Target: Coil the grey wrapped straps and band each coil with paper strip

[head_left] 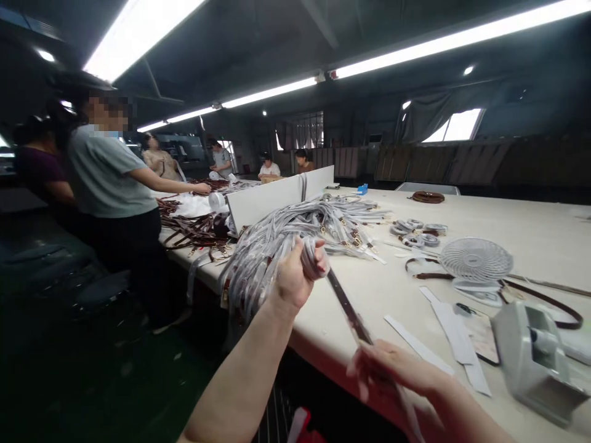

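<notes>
My left hand [298, 274] is closed around a coiled strap [314, 258] wrapped in greyish plastic. From the coil a dark brown strap end [344, 298] stretches down to the right. My right hand [390, 366], somewhat blurred, pinches this strap lower down, over the table's front edge. A pale strip trails below the right hand. Just behind the left hand lies a large heap of plastic-wrapped straps [263, 258] with gold-coloured clasps, hanging partly over the edge.
On the white table [484, 215] are rolled straps [415, 232], a small fan [476, 259], white paper strips [450, 326], a phone [478, 332] and a tape dispenser [538, 357]. A white divider [281, 203] stands behind the heap. A person [111, 172] works at the left; others are farther back.
</notes>
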### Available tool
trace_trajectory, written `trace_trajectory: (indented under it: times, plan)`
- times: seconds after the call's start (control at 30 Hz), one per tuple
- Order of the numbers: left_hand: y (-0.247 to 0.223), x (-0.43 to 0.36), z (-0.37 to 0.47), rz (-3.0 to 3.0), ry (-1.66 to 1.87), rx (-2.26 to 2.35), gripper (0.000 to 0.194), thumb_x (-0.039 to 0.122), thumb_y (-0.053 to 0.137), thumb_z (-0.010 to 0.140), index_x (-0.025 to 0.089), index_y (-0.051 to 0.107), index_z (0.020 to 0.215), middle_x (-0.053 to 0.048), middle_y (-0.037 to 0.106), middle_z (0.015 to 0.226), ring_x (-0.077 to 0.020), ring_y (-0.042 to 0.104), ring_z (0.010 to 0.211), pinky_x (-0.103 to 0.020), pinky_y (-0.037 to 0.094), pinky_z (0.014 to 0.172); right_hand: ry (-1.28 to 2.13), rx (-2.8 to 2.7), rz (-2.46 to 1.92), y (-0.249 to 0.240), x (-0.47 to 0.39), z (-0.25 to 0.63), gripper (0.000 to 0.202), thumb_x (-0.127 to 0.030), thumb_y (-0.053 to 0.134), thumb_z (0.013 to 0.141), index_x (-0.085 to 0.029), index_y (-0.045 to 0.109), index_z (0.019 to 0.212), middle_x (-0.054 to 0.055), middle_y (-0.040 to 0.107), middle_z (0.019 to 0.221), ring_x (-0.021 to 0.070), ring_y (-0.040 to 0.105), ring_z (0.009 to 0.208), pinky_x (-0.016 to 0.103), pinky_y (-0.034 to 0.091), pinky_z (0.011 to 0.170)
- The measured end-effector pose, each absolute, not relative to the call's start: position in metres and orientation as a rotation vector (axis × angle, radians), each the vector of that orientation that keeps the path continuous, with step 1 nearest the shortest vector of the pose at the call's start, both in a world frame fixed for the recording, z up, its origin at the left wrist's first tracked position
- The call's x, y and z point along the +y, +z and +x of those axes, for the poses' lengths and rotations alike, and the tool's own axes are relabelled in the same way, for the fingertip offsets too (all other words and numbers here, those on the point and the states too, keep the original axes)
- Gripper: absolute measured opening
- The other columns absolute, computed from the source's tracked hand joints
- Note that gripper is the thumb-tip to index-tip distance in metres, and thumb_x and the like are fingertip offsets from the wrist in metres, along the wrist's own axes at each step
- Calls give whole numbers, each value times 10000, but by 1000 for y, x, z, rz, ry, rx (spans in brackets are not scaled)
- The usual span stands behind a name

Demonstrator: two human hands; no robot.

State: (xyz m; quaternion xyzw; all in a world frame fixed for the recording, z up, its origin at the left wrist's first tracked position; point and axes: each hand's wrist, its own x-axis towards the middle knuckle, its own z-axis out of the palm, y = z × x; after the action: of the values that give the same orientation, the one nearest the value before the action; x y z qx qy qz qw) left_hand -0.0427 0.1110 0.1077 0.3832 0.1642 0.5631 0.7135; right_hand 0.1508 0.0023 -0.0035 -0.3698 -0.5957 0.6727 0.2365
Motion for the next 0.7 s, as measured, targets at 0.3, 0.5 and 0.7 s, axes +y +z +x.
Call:
trace_trajectory:
  times: [0.3, 0.5, 0.7]
  plan:
    - [24, 77, -12, 2776, 1052, 708, 719, 663, 224, 898, 75, 628, 987, -177, 649, 813, -304, 636, 798, -446, 518, 759, 1821, -1177, -744, 53, -22, 169, 365, -467, 606, 834, -121, 712, 790, -30, 548, 420, 41, 246, 291, 182, 226, 323]
    - [40, 62, -19, 2323, 100, 725, 584, 663, 320, 886, 196, 537, 612, 0, 509, 504, -143, 485, 470, -263, 358, 476, 1364, -1654, -1385, 19, -8, 200, 439, -573, 545, 855, -163, 693, 799, 44, 665, 665, 180, 584, 577, 298, 472, 576]
    - [9, 71, -25, 1203, -27, 546, 627, 671, 298, 873, 170, 608, 659, 39, 414, 323, -116, 307, 242, -249, 236, 306, 841, -1909, -1550, 6, -14, 185, 419, -553, 366, 962, -249, 651, 920, 53, 683, 816, 246, 609, 776, 375, 453, 748]
